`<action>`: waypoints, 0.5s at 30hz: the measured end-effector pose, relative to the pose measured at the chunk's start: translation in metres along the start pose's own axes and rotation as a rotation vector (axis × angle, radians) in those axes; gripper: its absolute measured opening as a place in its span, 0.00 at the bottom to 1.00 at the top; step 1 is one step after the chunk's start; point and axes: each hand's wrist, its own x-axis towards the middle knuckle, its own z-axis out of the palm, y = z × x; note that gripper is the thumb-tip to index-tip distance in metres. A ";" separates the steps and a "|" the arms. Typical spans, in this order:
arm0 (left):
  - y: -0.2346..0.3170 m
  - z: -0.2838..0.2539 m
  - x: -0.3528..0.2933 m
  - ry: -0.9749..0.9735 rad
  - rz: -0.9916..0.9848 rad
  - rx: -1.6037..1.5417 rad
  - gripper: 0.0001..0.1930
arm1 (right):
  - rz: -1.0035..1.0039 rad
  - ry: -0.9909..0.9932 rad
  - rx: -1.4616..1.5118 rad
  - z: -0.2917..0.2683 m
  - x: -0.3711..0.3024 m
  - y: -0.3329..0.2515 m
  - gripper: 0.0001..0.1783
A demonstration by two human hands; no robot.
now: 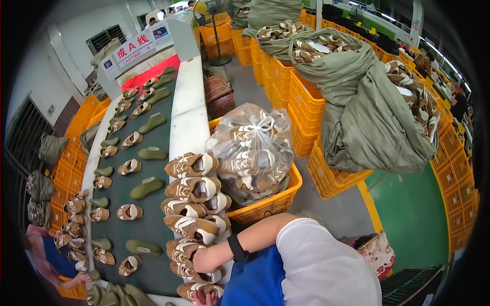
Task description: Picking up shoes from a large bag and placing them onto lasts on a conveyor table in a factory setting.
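Observation:
A row of brown-and-white lace-up shoes stands on the white ledge beside the belt. My right hand, with a black band on its wrist, reaches down into this row. It touches the brown shoe there, its fingers hidden inside or behind the shoe's opening. At the lower edge my left hand shows only in part. Its curled fingers lie against the heel of the nearest shoe; the rest is cut off by my blue apron and the frame.
The dark green belt carries shoes and green shoe lasts. Near its end lie more lasts. A clear bag of shoes stands in a yellow crate. Grey-green sacks rest on crates. A co-worker's hand is across the belt.

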 end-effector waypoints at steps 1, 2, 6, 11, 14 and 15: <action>0.022 -0.002 -0.002 0.069 -0.150 -0.099 0.23 | -0.036 -0.052 0.016 -0.004 -0.001 -0.001 0.07; 0.043 -0.002 -0.004 0.149 -0.304 -0.199 0.23 | -0.040 -0.058 0.019 -0.005 0.003 -0.003 0.09; 0.020 -0.028 -0.027 0.324 -0.394 -0.180 0.26 | -0.182 0.020 0.126 -0.031 0.001 0.008 0.14; -0.025 -0.064 -0.029 0.279 -0.534 0.284 0.29 | -0.195 -0.287 0.154 -0.123 -0.021 0.023 0.24; -0.057 -0.069 -0.074 0.205 -0.716 0.484 0.41 | -0.345 -0.363 0.112 -0.163 0.020 0.024 0.21; -0.056 -0.068 -0.079 0.244 -0.743 0.470 0.41 | -0.367 -0.398 0.088 -0.183 0.039 0.021 0.21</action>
